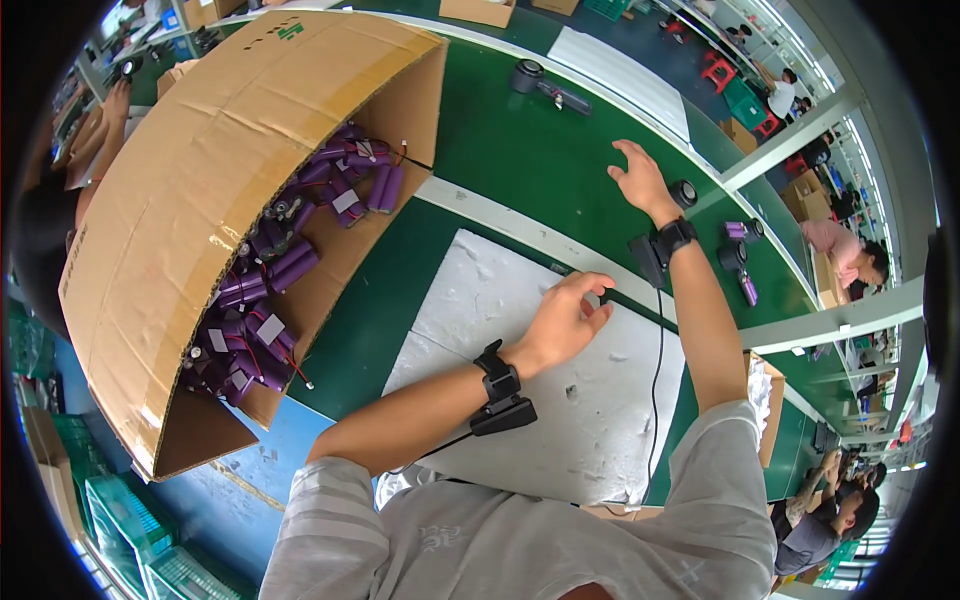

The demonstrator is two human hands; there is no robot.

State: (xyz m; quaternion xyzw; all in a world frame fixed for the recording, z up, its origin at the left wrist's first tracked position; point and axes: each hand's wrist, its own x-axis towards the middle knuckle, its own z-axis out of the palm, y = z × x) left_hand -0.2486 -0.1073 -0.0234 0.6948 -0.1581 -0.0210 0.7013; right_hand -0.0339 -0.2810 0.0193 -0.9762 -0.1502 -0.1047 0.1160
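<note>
My left hand (565, 320) hovers at the far edge of a white foam sheet (520, 420), fingers curled with a gap between thumb and forefinger. I see nothing held in it, though its underside is hidden. Further out, my right hand (642, 182) reaches over the green work surface with fingers apart and nothing in them. A small black round part (683, 193) lies beside its wrist. Left of my hands, a large cardboard box (230, 130) opens toward me, filled with purple battery packs (293, 265) that have thin wires and white labels.
A black device with a round head (527, 75) lies further along the green surface. Another black device (733, 256) and a purple battery pack (737, 230) lie to the right. Cables trail from both wrist straps. Metal posts (790, 140) stand at right; people sit beyond.
</note>
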